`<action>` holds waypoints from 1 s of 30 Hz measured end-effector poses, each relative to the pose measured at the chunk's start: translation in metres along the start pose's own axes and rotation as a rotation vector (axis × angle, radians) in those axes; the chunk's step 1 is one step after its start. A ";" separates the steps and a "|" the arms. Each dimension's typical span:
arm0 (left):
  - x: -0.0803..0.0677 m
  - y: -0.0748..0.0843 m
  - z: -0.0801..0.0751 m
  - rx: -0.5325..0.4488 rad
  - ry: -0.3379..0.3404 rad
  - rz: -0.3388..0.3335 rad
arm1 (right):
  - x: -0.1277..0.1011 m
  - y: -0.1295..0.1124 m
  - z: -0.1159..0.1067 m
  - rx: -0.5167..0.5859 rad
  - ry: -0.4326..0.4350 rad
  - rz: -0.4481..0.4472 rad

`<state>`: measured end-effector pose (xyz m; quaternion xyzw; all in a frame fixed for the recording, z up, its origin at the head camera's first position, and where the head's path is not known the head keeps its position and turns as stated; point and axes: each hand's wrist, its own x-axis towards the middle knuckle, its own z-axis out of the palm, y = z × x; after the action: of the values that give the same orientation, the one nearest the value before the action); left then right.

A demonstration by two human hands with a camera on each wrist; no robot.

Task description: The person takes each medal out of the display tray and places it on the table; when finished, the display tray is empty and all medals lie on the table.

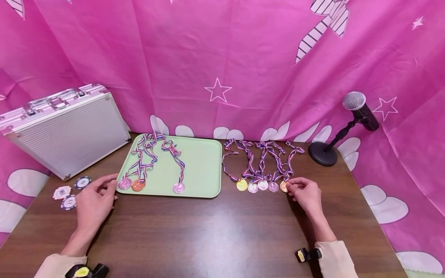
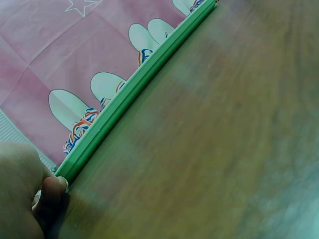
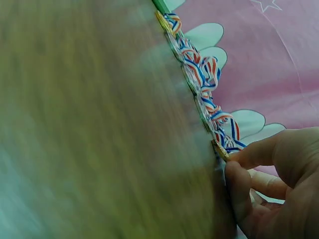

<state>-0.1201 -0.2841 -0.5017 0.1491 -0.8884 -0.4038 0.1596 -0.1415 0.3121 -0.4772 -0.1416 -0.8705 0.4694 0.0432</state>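
The right hand (image 1: 306, 194) has its fingertips curled onto the bronze medal (image 1: 284, 187), which is the last one at the right end of a row of five medals (image 1: 262, 185) lying on the wooden table (image 1: 215, 231), a little in front of the table's back edge and just right of the green tray (image 1: 205, 170). In the right wrist view, thumb and forefinger (image 3: 249, 154) seem to pinch the rim of this medal. The disc looks like thin metal or metal-coloured plastic, so I judge it light, stiff and rather smooth; flat on the table it is hard to lift from above, and the edge is the better place to take it. Its striped ribbon (image 1: 292, 158) is soft and loops toward the back edge, close to the other ribbons, maybe crossing them, so it may drag its neighbours if the medal is pulled quickly. The left hand (image 1: 94, 200) rests on the table at the tray's front left corner, fingers loosely bent and holding nothing; one fingertip (image 2: 52, 186) touches that corner. Three medals (image 1: 137, 184) already lie in the tray near its front edge. Poker chips (image 1: 67, 193) and a silver case (image 1: 66, 135) are at the left edge, a microphone (image 1: 354, 106) at the back right corner.
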 end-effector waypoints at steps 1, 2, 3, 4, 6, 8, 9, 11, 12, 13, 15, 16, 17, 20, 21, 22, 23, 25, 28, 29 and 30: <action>0.000 0.000 0.000 -0.003 0.000 0.001 | -0.001 0.000 0.001 -0.037 0.012 -0.023; 0.000 0.000 0.000 -0.003 -0.001 0.001 | 0.000 0.004 0.002 -0.065 0.031 -0.062; 0.000 0.001 0.000 -0.003 -0.002 0.002 | 0.000 0.004 0.003 -0.101 0.045 -0.088; 0.000 0.001 0.000 -0.002 -0.003 0.003 | -0.001 0.005 0.004 -0.131 0.058 -0.112; 0.000 0.001 0.000 -0.001 0.001 0.004 | -0.001 0.006 0.005 -0.167 0.078 -0.151; 0.000 0.002 0.000 0.000 0.006 0.007 | 0.001 0.012 0.006 -0.159 0.090 -0.182; 0.000 0.002 0.000 0.000 0.009 0.008 | -0.001 0.009 0.006 -0.166 0.087 -0.174; 0.000 0.002 0.000 -0.001 0.014 0.010 | -0.001 0.009 0.006 -0.158 0.089 -0.175; 0.000 0.002 0.000 0.000 0.014 0.010 | -0.001 0.009 0.006 -0.156 0.097 -0.170; 0.000 0.002 0.000 0.000 0.015 0.011 | -0.001 0.009 0.006 -0.157 0.097 -0.166; -0.001 0.002 0.000 0.000 0.016 0.012 | -0.004 0.003 0.005 -0.176 0.095 -0.140; -0.001 0.002 0.000 -0.001 0.017 0.013 | -0.005 0.002 0.005 -0.180 0.098 -0.127; -0.001 0.002 0.000 -0.001 0.018 0.014 | -0.005 0.002 0.005 -0.184 0.104 -0.113; -0.001 0.002 0.000 -0.002 0.020 0.016 | -0.007 0.001 0.005 -0.177 0.124 -0.072; -0.001 0.002 0.000 -0.003 0.020 0.016 | -0.007 0.000 0.005 -0.166 0.138 -0.062; -0.001 0.002 0.000 -0.004 0.021 0.016 | -0.009 -0.001 0.005 -0.149 0.154 -0.054; -0.001 0.002 0.000 -0.004 0.020 0.015 | -0.010 -0.002 0.005 -0.128 0.171 -0.051; -0.001 0.002 0.000 -0.010 0.022 0.014 | -0.012 -0.004 0.007 -0.081 0.205 -0.059; -0.001 0.002 0.001 -0.017 0.025 0.014 | -0.017 -0.011 0.011 -0.018 0.259 -0.100; -0.001 0.002 0.001 -0.018 0.026 0.014 | -0.018 -0.013 0.012 -0.005 0.272 -0.116; 0.000 0.002 0.001 -0.019 0.027 0.014 | -0.019 -0.016 0.015 0.011 0.279 -0.133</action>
<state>-0.1203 -0.2821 -0.5011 0.1469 -0.8832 -0.4091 0.1759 -0.1292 0.2866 -0.4710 -0.1474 -0.8609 0.4459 0.1955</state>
